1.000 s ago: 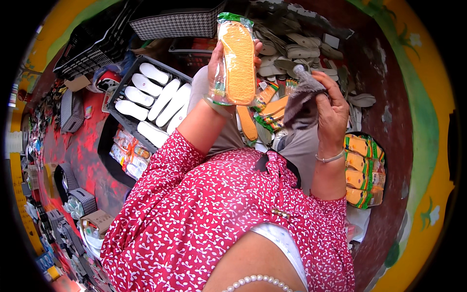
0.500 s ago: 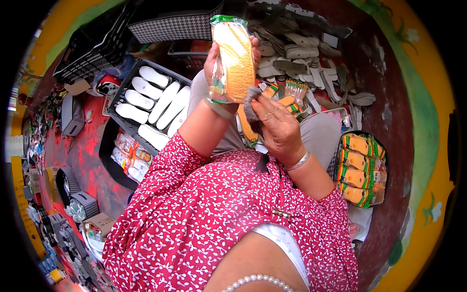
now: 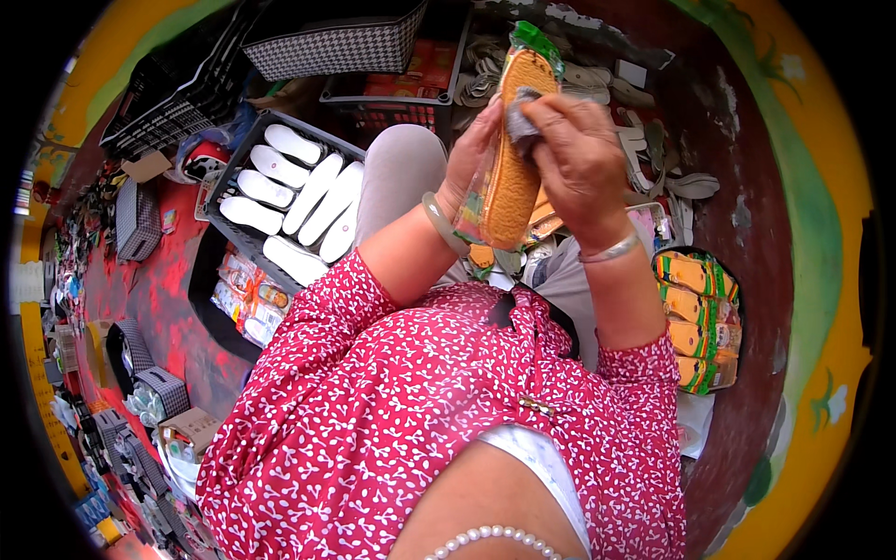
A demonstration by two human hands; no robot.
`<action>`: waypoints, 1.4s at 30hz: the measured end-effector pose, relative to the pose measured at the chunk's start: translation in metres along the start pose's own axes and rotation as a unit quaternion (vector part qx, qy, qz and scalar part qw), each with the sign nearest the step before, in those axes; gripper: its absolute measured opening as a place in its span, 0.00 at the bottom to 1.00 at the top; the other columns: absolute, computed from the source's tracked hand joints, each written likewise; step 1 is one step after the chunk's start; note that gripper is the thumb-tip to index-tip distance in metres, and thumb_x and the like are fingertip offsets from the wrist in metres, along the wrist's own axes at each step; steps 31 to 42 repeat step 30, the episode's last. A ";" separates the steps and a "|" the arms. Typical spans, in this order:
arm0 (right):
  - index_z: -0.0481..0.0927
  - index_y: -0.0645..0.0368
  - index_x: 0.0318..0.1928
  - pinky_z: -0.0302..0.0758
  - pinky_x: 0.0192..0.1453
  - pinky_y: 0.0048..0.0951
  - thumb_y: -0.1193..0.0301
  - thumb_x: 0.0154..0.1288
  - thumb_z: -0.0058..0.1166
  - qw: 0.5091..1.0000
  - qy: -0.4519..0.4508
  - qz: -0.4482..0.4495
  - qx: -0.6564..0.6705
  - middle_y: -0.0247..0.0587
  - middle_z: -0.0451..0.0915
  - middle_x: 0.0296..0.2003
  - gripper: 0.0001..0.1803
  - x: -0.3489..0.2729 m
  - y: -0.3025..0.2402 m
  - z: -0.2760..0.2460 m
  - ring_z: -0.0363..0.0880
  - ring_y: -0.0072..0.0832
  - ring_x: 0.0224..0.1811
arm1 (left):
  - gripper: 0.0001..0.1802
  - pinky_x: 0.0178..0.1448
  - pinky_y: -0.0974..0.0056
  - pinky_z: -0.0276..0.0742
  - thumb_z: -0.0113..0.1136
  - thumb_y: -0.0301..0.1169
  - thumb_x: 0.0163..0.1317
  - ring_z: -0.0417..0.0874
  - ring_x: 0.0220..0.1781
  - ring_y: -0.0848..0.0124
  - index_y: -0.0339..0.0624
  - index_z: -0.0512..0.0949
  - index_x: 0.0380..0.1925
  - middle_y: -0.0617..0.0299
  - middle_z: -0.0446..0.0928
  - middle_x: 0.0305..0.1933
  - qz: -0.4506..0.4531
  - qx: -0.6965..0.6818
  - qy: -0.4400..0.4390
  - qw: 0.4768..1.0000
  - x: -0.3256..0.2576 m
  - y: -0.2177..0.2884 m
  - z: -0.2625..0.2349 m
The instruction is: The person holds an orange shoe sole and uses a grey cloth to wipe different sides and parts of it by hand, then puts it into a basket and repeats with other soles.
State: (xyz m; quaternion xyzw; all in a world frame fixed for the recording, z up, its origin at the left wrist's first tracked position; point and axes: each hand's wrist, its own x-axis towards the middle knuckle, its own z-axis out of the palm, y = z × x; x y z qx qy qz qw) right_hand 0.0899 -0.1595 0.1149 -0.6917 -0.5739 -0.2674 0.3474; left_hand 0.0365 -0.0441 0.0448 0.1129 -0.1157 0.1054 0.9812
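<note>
Packaged orange insole [image 3: 511, 177] — left hand [image 3: 471, 163] grips it; right hand [image 3: 579, 159] presses grey cloth [image 3: 521, 117] on it.

1 head-worn fisheye view, looking steeply down, close over the person's chest and raised hands

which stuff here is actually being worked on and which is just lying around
In hand:
- bagged orange insole, held up by the left hand
- grey cloth, pressed on it by the right hand

Lying about:
- black crate of white insoles
- packed orange insoles
- houndstooth box
</note>
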 end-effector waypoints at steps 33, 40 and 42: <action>0.82 0.57 0.33 0.74 0.43 0.30 0.84 0.43 0.56 0.993 0.007 0.009 0.113 0.39 0.79 0.36 0.14 -0.024 0.024 -0.002 0.77 0.37 0.38 | 0.20 0.59 0.60 0.70 0.37 0.41 0.71 0.74 0.53 0.65 0.41 0.64 0.55 0.55 0.72 0.50 -0.084 -0.009 -0.065 0.994 -0.014 -0.014 -0.009; 0.82 0.57 0.33 0.74 0.43 0.30 0.84 0.43 0.56 0.993 0.007 0.009 0.113 0.39 0.79 0.36 0.14 -0.024 0.024 -0.002 0.77 0.37 0.38 | 0.20 0.59 0.60 0.70 0.37 0.41 0.71 0.74 0.53 0.65 0.41 0.64 0.55 0.55 0.72 0.50 -0.084 -0.009 -0.065 0.994 -0.014 -0.014 -0.009; 0.82 0.57 0.33 0.74 0.43 0.30 0.84 0.43 0.56 0.993 0.007 0.009 0.113 0.39 0.79 0.36 0.14 -0.024 0.024 -0.002 0.77 0.37 0.38 | 0.20 0.59 0.60 0.70 0.37 0.41 0.71 0.74 0.53 0.65 0.41 0.64 0.55 0.55 0.72 0.50 -0.084 -0.009 -0.065 0.994 -0.014 -0.014 -0.009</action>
